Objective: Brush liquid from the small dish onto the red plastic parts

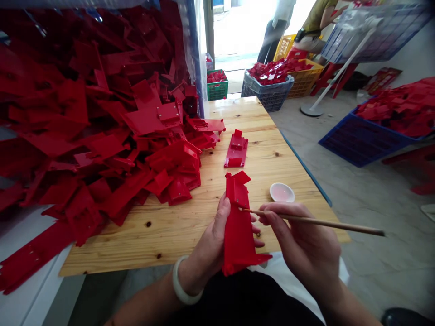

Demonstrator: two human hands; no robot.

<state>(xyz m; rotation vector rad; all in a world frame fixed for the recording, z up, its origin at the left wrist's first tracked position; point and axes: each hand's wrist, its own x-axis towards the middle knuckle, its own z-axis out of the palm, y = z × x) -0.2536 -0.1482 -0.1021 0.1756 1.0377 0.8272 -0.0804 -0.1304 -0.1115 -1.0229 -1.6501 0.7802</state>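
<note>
My left hand (217, 231) is wrapped round a long red plastic part (238, 235), holding it tilted above the table's front edge. The thumb lies along its left side and the fingertips show at its right. In my right hand (302, 244) is a thin wooden paintbrush (326, 222), pinched near its tip. That tip touches or nearly touches the red part's upper half, beside small metal-looking dots. A small white dish (282, 192) with pinkish contents sits on the table just beyond my right hand. Farther back, a similar red part (236, 149) lies flat.
A large heap of red plastic parts (112, 136) covers the table's left side. The wooden table (261, 131) ends at the right. On the floor stand a blue crate (360, 140), a grey-blue crate (267, 95) and a green crate (217, 89), all with red parts. Two people are behind.
</note>
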